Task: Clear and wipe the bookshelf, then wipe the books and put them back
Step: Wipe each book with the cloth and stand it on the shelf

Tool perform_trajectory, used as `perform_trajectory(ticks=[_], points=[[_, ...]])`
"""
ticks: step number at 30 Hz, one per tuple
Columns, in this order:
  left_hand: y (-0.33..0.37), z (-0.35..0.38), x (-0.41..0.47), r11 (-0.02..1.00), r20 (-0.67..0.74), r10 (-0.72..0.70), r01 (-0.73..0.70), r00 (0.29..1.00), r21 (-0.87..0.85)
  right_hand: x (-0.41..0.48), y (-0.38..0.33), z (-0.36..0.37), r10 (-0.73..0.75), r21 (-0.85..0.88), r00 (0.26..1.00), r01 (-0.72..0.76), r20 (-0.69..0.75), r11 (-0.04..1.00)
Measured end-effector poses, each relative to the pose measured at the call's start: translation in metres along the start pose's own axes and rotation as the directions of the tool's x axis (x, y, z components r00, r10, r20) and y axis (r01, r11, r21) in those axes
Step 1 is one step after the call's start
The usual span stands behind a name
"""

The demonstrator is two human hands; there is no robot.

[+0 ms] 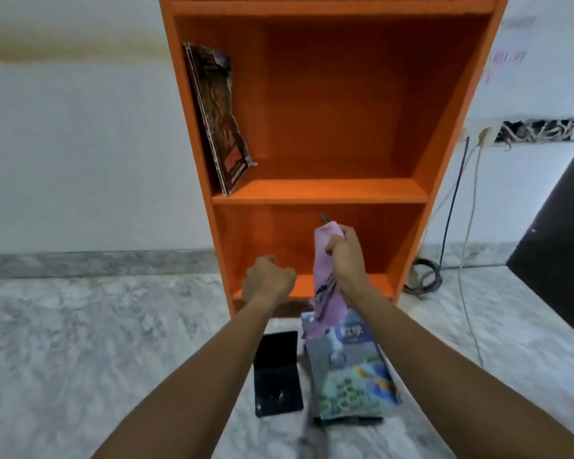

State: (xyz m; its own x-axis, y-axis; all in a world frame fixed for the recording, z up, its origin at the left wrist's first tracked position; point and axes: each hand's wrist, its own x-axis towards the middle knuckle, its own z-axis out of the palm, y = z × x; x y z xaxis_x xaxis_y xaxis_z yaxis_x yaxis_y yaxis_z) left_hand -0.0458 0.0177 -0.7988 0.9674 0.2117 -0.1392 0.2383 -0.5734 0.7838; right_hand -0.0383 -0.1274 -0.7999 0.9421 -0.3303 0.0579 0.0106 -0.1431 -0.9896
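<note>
Right hand (345,256) grips one purple cloth (327,286) before one orange bookshelf (322,192); left hand (269,279) is clenched, empty. Two thin books (217,117) lean inside. One blue book (348,369) lies on the floor.

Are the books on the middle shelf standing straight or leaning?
Leaning. The books tilt to the left, with their tops against the bookshelf's left wall and their bottom edges further out on the shelf board.

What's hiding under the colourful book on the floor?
A dark flat thing peeks out at the near edge of the colourful book. The book covers the rest of it.
</note>
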Motion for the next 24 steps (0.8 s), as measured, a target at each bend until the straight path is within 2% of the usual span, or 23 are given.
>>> perform_trajectory(ticks=[3, 6, 9, 11, 14, 16, 17, 21, 24], points=[[-0.051, 0.055, -0.041, 0.996, 0.315, -0.075, 0.055, 0.946, 0.072, -0.040, 0.069, -0.030, 0.157, -0.104, 0.987, -0.154, 0.025, 0.983], [-0.102, 0.109, -0.067, 0.983, 0.444, -0.170, 0.118, 0.880, 0.144, -0.082, 0.139, -0.058, 0.267, -0.220, 0.964, -0.263, -0.015, 0.939], [-0.161, 0.164, -0.062, 0.973, 0.482, -0.214, 0.143, 0.850, 0.180, -0.114, 0.182, -0.075, 0.360, -0.198, 0.929, -0.370, -0.086, 0.908], [-0.173, 0.173, -0.071, 0.973, 0.477, -0.223, 0.161, 0.850, 0.167, -0.126, 0.197, -0.080, 0.377, -0.203, 0.920, -0.392, -0.107, 0.897], [-0.165, 0.174, -0.079, 0.963, 0.458, -0.250, 0.270, 0.853, 0.021, -0.127, 0.226, -0.087, 0.312, -0.389, 0.939, -0.344, -0.145, 0.854], [-0.167, 0.182, -0.075, 0.915, 0.447, -0.312, 0.392, 0.838, -0.096, -0.123, 0.248, -0.092, 0.301, -0.575, 0.942, -0.328, -0.147, 0.749], [-0.169, 0.189, -0.071, 0.893, 0.440, -0.331, 0.427, 0.835, -0.138, -0.121, 0.258, -0.095, 0.330, -0.595, 0.933, -0.348, -0.144, 0.724], [-0.176, 0.194, -0.060, 0.841, 0.470, -0.368, 0.503, 0.802, -0.200, -0.117, 0.273, -0.100, 0.351, -0.505, 0.930, -0.356, -0.108, 0.786], [-0.181, 0.196, -0.051, 0.803, 0.533, -0.334, 0.530, 0.778, -0.271, -0.116, 0.274, -0.105, 0.369, -0.545, 0.926, -0.353, -0.086, 0.760]])
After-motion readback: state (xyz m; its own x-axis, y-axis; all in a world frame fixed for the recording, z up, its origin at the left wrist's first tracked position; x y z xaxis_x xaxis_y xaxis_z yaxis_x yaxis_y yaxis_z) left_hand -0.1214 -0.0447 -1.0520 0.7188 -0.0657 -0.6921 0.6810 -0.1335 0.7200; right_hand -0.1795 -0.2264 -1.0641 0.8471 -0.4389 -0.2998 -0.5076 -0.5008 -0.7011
